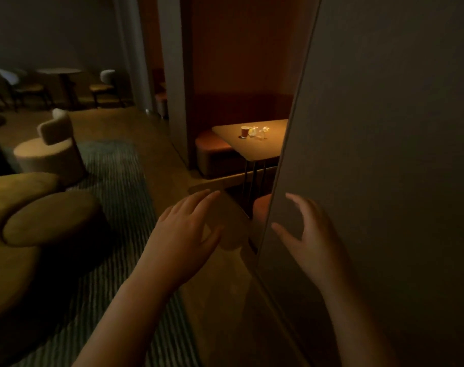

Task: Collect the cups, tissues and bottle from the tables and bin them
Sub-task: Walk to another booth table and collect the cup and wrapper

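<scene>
Both hands are empty, fingers spread wide. The cup point(244, 132) stands far ahead on the bench point(254, 149), beside some crumpled rubbish. The left hand point(184, 234) has the clearer way; the right hand point(309, 229) is by the wall point(384, 128).

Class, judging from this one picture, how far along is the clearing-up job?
Nothing visibly done: no bin is in sight. In hand: nothing; the open left hand and open right hand are empty. Left: the small dark paper cup and pale crumpled litter beside it still sit on the lit wooden booth table.
</scene>
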`<state>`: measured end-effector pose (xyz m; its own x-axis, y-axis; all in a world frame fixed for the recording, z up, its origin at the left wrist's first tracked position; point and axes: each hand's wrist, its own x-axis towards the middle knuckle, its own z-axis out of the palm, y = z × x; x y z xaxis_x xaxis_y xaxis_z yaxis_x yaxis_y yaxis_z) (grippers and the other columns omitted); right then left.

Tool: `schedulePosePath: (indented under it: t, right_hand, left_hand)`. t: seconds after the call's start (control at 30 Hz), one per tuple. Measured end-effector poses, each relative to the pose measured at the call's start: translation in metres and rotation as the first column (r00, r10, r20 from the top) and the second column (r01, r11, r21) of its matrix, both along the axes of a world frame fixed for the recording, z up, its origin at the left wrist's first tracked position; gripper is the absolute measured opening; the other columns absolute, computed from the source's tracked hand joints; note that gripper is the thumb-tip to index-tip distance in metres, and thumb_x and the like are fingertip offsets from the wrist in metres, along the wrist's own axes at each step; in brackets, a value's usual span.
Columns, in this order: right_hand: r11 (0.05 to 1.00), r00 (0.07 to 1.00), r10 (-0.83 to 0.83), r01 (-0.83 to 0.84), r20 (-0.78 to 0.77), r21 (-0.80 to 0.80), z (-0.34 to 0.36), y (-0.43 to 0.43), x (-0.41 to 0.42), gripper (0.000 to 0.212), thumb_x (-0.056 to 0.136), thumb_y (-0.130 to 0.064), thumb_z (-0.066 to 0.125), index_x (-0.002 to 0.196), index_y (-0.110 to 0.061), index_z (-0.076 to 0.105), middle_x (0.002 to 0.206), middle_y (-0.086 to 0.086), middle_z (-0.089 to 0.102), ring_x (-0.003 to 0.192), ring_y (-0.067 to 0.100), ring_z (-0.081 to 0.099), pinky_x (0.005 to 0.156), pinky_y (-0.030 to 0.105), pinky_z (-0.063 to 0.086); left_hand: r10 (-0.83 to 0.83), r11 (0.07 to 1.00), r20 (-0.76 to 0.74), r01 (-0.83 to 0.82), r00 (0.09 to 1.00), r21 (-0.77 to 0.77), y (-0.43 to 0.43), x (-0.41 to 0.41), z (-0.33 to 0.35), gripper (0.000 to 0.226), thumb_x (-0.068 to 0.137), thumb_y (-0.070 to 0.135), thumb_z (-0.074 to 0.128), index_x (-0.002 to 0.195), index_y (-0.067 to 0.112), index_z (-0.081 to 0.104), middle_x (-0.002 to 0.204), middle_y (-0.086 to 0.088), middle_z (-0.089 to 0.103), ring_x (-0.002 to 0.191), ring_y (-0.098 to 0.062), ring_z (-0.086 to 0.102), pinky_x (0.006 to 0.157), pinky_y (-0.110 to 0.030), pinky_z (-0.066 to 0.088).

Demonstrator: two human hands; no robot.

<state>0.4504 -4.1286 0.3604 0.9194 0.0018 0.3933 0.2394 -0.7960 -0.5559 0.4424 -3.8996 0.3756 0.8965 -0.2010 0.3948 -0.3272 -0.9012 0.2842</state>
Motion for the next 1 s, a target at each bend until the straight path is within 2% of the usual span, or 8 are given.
schedulePosePath:
  t: [0.13,0.23,0.37,0.57,0.63,0.73,0.87,1.0]
  right_hand:
    - [0.99,0.988,0.144,-0.144,-0.059,0.004,-0.015,0.027,0.105,0.063,0.084,-0.044,0.06,0.14,-0.035,0.032,0.143,-0.011,0.033,0.118,-0.005,0.025,0.091,0.02,0.03]
    - [0.983,0.982,0.183,-0.183,-0.051,-0.004,-0.025,0.05,0.192,0.062,0.084,-0.043,0.061,0.139,-0.036,0.032,0.142,-0.013,0.032,0.114,-0.007,0.022,0.09,0.022,0.031]
    - [0.986,0.986,0.164,-0.164,-0.025,-0.009,-0.032,0.078,0.305,0.062,0.084,-0.044,0.061,0.139,-0.036,0.032,0.142,-0.013,0.033,0.114,-0.008,0.021,0.086,0.02,0.029]
    - [0.991,0.988,0.128,-0.126,-0.084,0.036,-0.035,0.098,0.449,0.061,0.085,-0.043,0.06,0.139,-0.035,0.033,0.144,-0.012,0.031,0.125,0.0,0.027,0.096,0.026,0.037]
    - [0.995,0.992,0.094,-0.09,-0.084,0.048,-0.037,0.093,0.489,0.061,0.085,-0.043,0.06,0.139,-0.035,0.033,0.144,-0.013,0.031,0.127,0.002,0.028,0.097,0.029,0.039]
    - [0.999,0.994,0.043,-0.039,-0.104,0.037,-0.046,0.08,0.552,0.062,0.084,-0.043,0.061,0.139,-0.034,0.033,0.145,-0.012,0.031,0.122,-0.005,0.022,0.094,0.024,0.032]
    - [0.999,0.997,-0.019,0.023,-0.08,0.042,-0.065,0.06,0.655,0.063,0.084,-0.039,0.063,0.14,-0.03,0.035,0.146,-0.009,0.032,0.124,-0.004,0.02,0.097,0.023,0.027]
    - [0.991,0.994,-0.038,0.051,-0.107,0.122,-0.08,0.041,0.766,0.064,0.084,-0.034,0.066,0.14,-0.025,0.036,0.144,-0.004,0.034,0.124,0.0,0.025,0.096,0.023,0.028]
  left_hand:
    - [0.104,0.994,-0.061,-0.103,0.993,0.018,0.022,0.08,-0.021,0.07,0.086,0.056,0.042,0.144,0.038,0.009,0.151,0.013,0.02,0.136,-0.008,0.022,0.109,-0.031,0.021]
    - [0.16,0.987,-0.029,-0.16,0.987,0.004,0.045,0.156,-0.029,0.068,0.084,0.057,0.039,0.144,0.038,0.012,0.15,0.013,0.023,0.135,-0.008,0.024,0.107,-0.029,0.021]
    - [0.156,0.988,-0.014,-0.156,0.988,0.008,0.073,0.267,-0.034,0.067,0.086,0.055,0.042,0.144,0.037,0.014,0.149,0.013,0.025,0.134,-0.008,0.026,0.105,-0.029,0.022]
    - [0.114,0.993,-0.001,-0.114,0.994,0.023,0.102,0.431,-0.023,0.066,0.086,0.054,0.042,0.144,0.035,0.016,0.149,0.012,0.025,0.134,-0.008,0.025,0.105,-0.028,0.02]
    - [0.082,0.996,-0.003,-0.082,0.997,0.017,0.097,0.482,-0.021,0.066,0.086,0.052,0.045,0.143,0.035,0.017,0.148,0.012,0.027,0.134,-0.009,0.027,0.105,-0.028,0.02]
    - [0.036,0.999,-0.026,-0.036,0.999,0.016,0.083,0.558,-0.028,0.067,0.086,0.051,0.047,0.143,0.036,0.015,0.149,0.012,0.026,0.134,-0.008,0.027,0.103,-0.027,0.017]
    - [0.006,0.999,-0.027,-0.005,1.0,0.04,0.067,0.664,-0.044,0.067,0.085,0.052,0.045,0.142,0.038,0.013,0.149,0.012,0.025,0.134,-0.009,0.027,0.103,-0.028,0.019]
    - [-0.014,0.998,-0.033,0.016,0.999,0.059,0.048,0.772,-0.051,0.066,0.087,0.051,0.044,0.142,0.037,0.012,0.149,0.012,0.024,0.134,-0.009,0.025,0.106,-0.029,0.02]
